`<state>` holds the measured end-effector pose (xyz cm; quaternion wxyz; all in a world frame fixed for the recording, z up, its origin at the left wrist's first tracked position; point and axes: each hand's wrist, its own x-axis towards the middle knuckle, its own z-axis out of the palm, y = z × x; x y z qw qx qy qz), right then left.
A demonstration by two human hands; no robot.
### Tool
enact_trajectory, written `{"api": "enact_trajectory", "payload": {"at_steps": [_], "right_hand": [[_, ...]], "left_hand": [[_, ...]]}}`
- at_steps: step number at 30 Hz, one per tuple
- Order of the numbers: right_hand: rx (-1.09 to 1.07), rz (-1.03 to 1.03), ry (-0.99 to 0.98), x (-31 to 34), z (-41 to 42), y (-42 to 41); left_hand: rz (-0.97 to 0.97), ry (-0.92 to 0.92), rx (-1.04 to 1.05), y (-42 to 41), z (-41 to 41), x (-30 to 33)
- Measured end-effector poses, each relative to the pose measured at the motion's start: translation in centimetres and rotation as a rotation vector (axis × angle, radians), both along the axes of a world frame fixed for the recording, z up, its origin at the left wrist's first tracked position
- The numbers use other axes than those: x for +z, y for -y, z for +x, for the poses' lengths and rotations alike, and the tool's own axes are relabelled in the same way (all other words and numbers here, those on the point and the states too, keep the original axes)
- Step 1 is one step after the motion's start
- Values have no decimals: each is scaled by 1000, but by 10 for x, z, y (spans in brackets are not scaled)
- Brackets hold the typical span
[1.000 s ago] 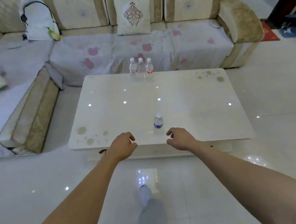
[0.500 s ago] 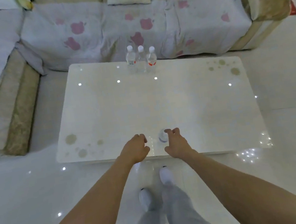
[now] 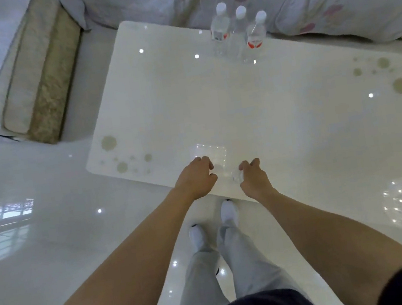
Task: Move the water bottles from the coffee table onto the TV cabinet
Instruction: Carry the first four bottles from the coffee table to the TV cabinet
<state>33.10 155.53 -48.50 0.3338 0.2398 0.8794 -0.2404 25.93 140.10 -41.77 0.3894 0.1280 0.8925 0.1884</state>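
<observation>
Reaching over the near edge of the coffee table (image 3: 281, 119), the right hand (image 3: 255, 179) seemingly curled around the nearest bottle (image 3: 236, 177), though its grip was unclear; the left hand (image 3: 196, 179) hovered empty, loosely curled. Three bottles (image 3: 239, 33) waited at the table's far edge. Next: lift, carry.

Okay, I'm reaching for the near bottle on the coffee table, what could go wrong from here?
1. The near bottle stands close to the table edge and is mostly hidden by your right hand; a clumsy grab could knock it to the floor.
2. The table top looks glossy, so a nudged bottle may slide rather than stay put.
3. The three far bottles stand tightly together by the sofa-side edge; lifting one later could topple its neighbours.
</observation>
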Motion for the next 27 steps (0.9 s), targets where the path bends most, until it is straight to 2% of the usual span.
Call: {"api": "enact_trajectory", "payload": {"at_steps": [4, 10, 14, 19, 23, 27], "right_hand": [[110, 28, -33, 6, -6, 0], [258, 21, -58, 52, -51, 28], [418, 45, -72, 84, -94, 67], [501, 59, -158, 119, -145, 145], [478, 45, -266, 139, -182, 221], [297, -21, -346, 160, -219, 296]], "left_hand": [[-23, 17, 111, 19, -6, 7], [-10, -32, 210, 55, -29, 52], [69, -134, 308, 92, -48, 86], [118, -196, 411, 173, -60, 116], [209, -166, 570, 260, -78, 133], [231, -216, 580, 355, -112, 147]]}}
